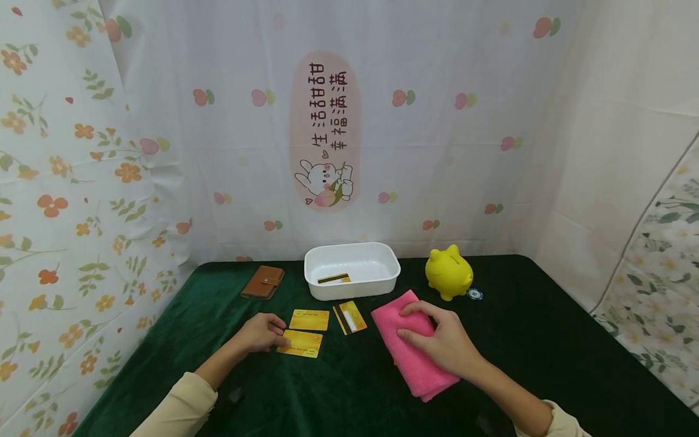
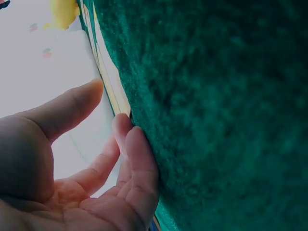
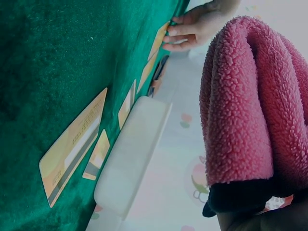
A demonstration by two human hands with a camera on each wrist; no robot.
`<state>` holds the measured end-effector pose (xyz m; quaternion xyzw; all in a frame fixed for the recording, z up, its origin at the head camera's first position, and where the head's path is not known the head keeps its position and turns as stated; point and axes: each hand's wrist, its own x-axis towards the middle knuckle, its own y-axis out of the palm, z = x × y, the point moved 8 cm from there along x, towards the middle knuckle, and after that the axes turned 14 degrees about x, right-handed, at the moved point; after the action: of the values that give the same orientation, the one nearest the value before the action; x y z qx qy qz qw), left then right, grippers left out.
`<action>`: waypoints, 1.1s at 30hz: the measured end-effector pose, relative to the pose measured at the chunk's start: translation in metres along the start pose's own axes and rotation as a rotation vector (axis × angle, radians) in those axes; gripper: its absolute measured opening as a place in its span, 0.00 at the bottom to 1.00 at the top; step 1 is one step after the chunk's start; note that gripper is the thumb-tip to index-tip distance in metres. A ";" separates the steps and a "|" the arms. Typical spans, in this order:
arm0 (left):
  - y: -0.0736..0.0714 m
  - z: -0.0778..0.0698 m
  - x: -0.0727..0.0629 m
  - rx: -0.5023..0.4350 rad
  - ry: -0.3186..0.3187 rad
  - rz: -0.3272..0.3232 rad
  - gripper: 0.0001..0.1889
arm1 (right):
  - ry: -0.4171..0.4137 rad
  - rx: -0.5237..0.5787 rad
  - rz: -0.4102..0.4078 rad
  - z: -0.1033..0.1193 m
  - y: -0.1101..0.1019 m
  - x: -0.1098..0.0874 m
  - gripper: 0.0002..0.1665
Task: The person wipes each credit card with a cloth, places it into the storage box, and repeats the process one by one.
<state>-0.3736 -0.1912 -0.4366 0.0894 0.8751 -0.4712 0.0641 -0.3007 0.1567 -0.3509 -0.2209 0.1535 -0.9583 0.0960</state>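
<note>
My left hand (image 1: 264, 333) touches the left end of a gold bank card (image 1: 302, 344) lying on the green cloth. In the left wrist view, the thumb stands apart from the bent fingers (image 2: 142, 159), whose tips meet the card's edge. A second gold card (image 1: 309, 320) lies just behind it, and a tilted card (image 1: 352, 318) with a dark stripe is farther right. My right hand (image 1: 441, 340) grips a folded pink towel (image 1: 406, 355), thumb and fingers on its upper face. Two more cards, a near one (image 3: 74, 147) and a smaller-looking one (image 3: 97, 156), show in the right wrist view.
A white tray (image 1: 352, 290) at the back holds a card (image 1: 334, 278). Left of it lies a brown wallet (image 1: 263, 283). A yellow piggy bank (image 1: 448, 272) and a poker chip (image 1: 474, 294) stand at the back right. Patterned curtains border the table.
</note>
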 end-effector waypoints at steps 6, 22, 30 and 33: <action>0.001 -0.001 0.001 0.050 -0.014 0.000 0.20 | -0.004 -0.006 -0.001 0.000 0.002 0.001 0.17; 0.005 -0.004 0.002 0.079 0.026 0.015 0.22 | 0.017 -0.003 0.003 0.000 0.003 0.000 0.17; 0.004 -0.009 -0.003 0.066 0.027 -0.001 0.23 | 0.021 0.012 0.015 0.001 0.004 -0.001 0.17; 0.004 -0.010 -0.005 0.030 0.031 0.001 0.23 | 0.032 0.016 0.012 0.000 0.004 -0.001 0.17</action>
<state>-0.3679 -0.1809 -0.4335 0.0981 0.8689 -0.4828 0.0492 -0.2994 0.1529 -0.3526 -0.2037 0.1485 -0.9624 0.1012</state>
